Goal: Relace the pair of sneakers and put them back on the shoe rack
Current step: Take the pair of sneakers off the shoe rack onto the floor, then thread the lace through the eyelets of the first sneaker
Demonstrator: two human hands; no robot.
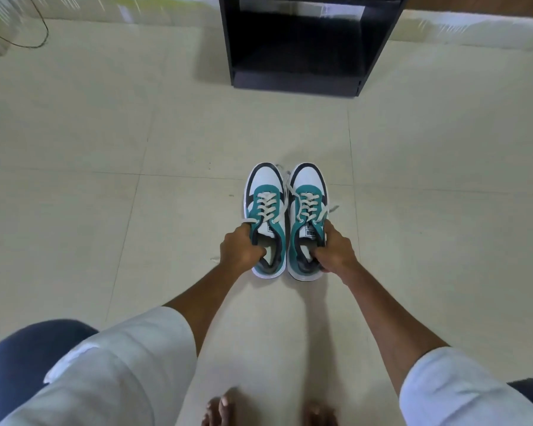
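Left hand (240, 251) clamps collar of left sneaker (266, 219); right hand (336, 251) clamps collar of right sneaker (307, 221). Both laced, side by side on floor (105, 167), short of black shoe rack (302, 47).

Head-worn wide view, steeply down over floor (105, 179), fairly high.

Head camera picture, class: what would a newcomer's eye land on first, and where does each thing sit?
First, the two teal, white and black sneakers side by side on the pale tiled floor at centre, toes pointing away: the left sneaker and the right sneaker, both laced. The left hand and right hand each have a grip on a sneaker's collar. Beyond them, at the top, stands the black shoe rack, its lower shelf bare.
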